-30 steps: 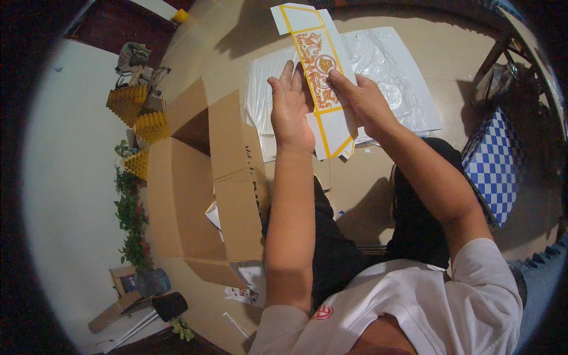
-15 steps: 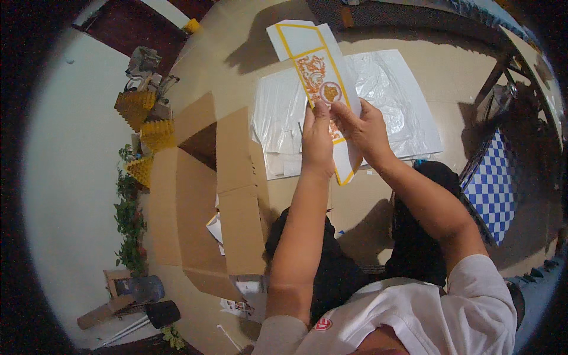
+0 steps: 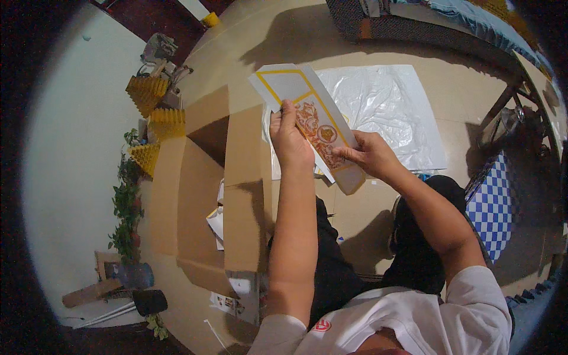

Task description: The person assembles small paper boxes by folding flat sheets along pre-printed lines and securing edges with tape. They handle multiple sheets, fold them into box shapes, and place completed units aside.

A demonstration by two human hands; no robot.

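Note:
Between my hands is a flat, folded white paper carton with yellow borders and an orange scroll pattern around a round emblem. My left hand grips its left edge near the upper end, thumb on the printed face. My right hand pinches the right edge lower down, with the thumb across the print and the fingers behind. Tilted, the carton is held up above the floor. Behind it lies a white sheet with clear plastic film, partly hidden by the carton and my hands.
An open brown cardboard box stands to my left, with white folded pieces inside. Blue-and-white checkered board leans at the right, by a table frame. Yellow egg-tray-like stacks and a trailing plant line the left wall.
The carton has come down nearer to me and tilted more. My left hand has shifted left to its upper edge, while the right has slid toward the lower end; the hands are farther apart.

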